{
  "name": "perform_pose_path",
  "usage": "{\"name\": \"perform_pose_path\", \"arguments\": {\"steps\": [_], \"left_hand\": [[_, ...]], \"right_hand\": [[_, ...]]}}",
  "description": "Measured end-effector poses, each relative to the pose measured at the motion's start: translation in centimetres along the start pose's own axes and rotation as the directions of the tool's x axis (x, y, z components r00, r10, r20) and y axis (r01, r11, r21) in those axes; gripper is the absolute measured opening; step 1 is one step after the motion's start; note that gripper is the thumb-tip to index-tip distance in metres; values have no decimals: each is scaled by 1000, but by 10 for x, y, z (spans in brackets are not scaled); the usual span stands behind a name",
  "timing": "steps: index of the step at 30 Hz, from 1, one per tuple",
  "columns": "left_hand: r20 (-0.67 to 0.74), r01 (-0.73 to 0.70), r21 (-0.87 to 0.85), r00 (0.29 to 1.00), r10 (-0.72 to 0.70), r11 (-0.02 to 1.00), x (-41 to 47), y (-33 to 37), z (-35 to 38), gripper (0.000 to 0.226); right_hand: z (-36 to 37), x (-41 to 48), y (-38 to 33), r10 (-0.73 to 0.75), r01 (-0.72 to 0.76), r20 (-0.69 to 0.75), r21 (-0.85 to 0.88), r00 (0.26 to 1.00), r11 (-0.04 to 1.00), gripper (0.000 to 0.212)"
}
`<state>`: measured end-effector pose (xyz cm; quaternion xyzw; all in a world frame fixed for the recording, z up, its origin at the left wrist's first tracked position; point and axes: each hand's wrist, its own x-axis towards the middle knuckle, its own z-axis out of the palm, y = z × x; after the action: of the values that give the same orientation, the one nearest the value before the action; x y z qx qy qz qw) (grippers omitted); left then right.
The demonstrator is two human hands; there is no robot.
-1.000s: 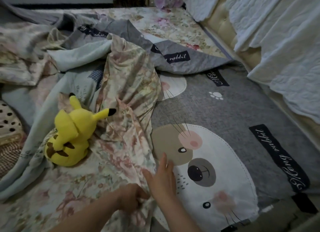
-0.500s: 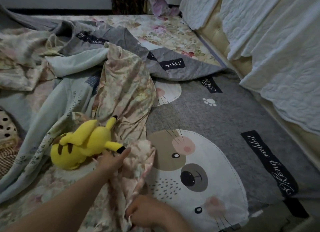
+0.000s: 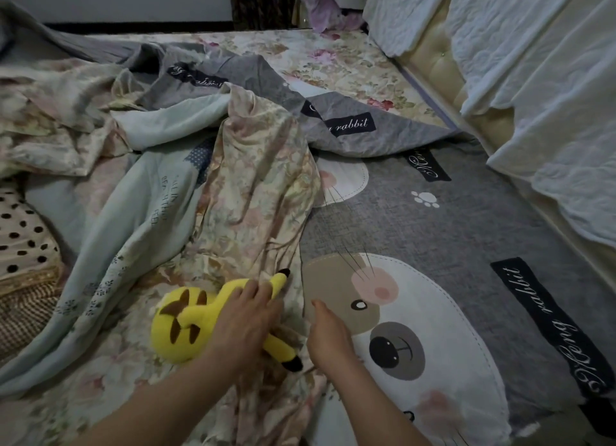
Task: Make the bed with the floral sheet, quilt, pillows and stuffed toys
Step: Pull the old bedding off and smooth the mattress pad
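A yellow stuffed toy [image 3: 180, 329] with brown stripes and black-tipped ears lies on its side on the crumpled floral sheet [image 3: 253, 185]. My left hand [image 3: 243, 325] lies over the toy's head, fingers curled round it near one ear. Just to the right, my right hand [image 3: 330, 339] sits where the floral sheet meets the grey quilt [image 3: 450, 239] printed with a large animal face. Its thumb points up and its fingers are tucked under, so what they hold is hidden. The quilt lies flat on the right, folded back at the far end.
A pale blue-green blanket [image 3: 110, 245] lies bunched on the left beside a polka-dot pillow [image 3: 20, 242]. White crinkled cloth [image 3: 550, 79] drapes over a padded cream headboard [image 3: 433, 62] along the right. A flat floral-covered surface [image 3: 333, 62] shows at the far end.
My left hand has closed over the toy's head, and the toy has turned and slid nearer me. My right hand rose from the sheet's lower edge to beside the toy.
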<state>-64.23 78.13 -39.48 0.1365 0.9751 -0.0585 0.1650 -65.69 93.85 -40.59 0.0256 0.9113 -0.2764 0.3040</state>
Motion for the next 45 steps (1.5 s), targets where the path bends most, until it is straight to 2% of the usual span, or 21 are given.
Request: {"name": "perform_pose_path", "arguments": {"steps": [1,3,4,6,8,10,13,15,16,18,20,22,24,25,28,34,37,38,40,43,45], "left_hand": [[-75,-43,97,996,50,994,7,-11,6,74],[76,-103,165,993,91,981,17,-33,18,77],[203,-102,188,977,63,977,20,-40,21,73],[347,-129,213,937,48,968,25,-48,22,78],[409,-141,192,911,51,971,19,-54,17,83],[392,-46,171,920,-25,984,9,-64,17,82],[318,250,182,900,-297,951,-13,-102,13,78],[264,371,265,860,-437,890,-27,-130,13,77],[247,386,318,848,-469,866,-32,-138,13,76],[207,387,271,871,-446,881,-30,-137,8,78],[188,311,110,926,-327,944,-13,-112,-7,86],[260,223,-24,943,-209,975,7,-74,-25,83],[350,187,-70,924,-151,980,24,-39,-42,52],[330,179,-81,933,-143,981,32,-21,-52,37],[129,163,-85,980,-152,983,44,10,-77,26],[-112,147,-113,981,-160,983,79,78,-155,22],[-206,14,-244,976,-66,970,100,143,-197,15],[-228,-61,-278,974,-5,959,112,192,-217,13],[-269,-114,-369,963,11,922,121,228,-236,11],[-342,-253,-410,933,109,876,139,300,-258,17],[-362,-337,-436,915,180,835,149,335,-268,13]], "right_hand": [[6,4,3,3,-3,10,-7,1000,1000,55],[23,14,5,-8,10,29,-52,1000,999,58],[30,17,5,3,0,44,-80,999,997,61],[42,23,4,19,-8,96,-117,995,993,71],[60,29,4,25,5,183,-158,983,987,78],[74,28,6,24,7,217,-140,976,990,64],[74,18,5,20,-12,72,-114,997,993,19],[60,7,5,4,-8,-68,-66,998,998,14],[50,0,3,-22,14,-144,-58,989,998,11],[32,-13,-1,-77,56,-267,-82,961,995,6],[16,-24,-4,-126,102,-334,-88,934,991,13],[-1,-34,-6,-167,137,-397,-103,902,985,12],[-22,-44,-3,-157,126,-415,-102,896,987,11],[-38,-51,5,-141,107,-428,-102,893,989,11],[-80,-71,33,-58,15,-496,-90,866,996,15],[-153,-120,136,214,-242,-536,19,817,970,23],[-181,-140,181,303,-328,-549,55,779,943,18],[-199,-155,214,355,-366,-558,97,750,926,17],[-214,-162,233,377,-395,-569,98,731,914,19],[-250,-183,284,446,-450,-597,154,667,880,25],[-270,-192,310,463,-476,-609,154,644,866,20]]}}
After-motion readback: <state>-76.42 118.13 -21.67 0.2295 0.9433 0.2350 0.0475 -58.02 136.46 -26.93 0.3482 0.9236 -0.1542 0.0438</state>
